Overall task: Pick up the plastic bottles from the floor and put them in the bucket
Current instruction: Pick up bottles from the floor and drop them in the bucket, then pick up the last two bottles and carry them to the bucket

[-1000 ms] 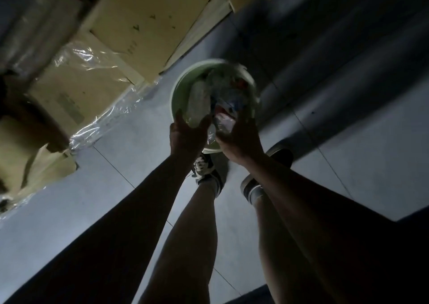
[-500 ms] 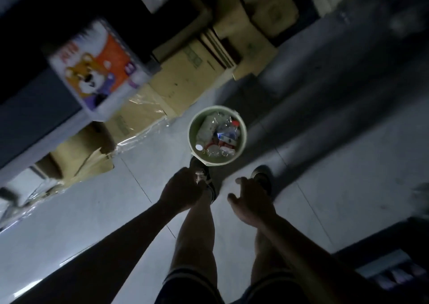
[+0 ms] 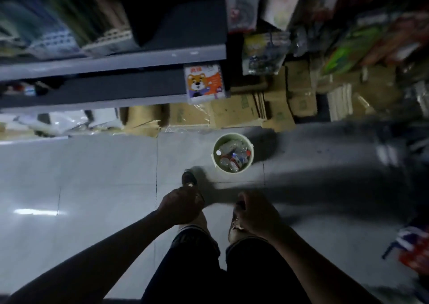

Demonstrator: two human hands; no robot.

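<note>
A pale green bucket stands on the grey tiled floor ahead of my feet. Several clear plastic bottles lie inside it, some with red and blue labels. My left hand hangs well short of the bucket, above my left shoe, fingers loosely curled, holding nothing. My right hand hangs beside it above my right shoe, fingers also loosely curled and empty. No bottle is visible on the floor around the bucket.
Grey shelving with goods runs along the far left. Flattened cardboard boxes and plastic wrap lie along the wall behind the bucket. A carton with a cartoon bear leans on the shelf. Packaged goods sit at the right edge.
Both hands have come away from the bucket and dropped back toward my legs. The view has risen as I stood up, so the bucket looks smaller and farther off.
</note>
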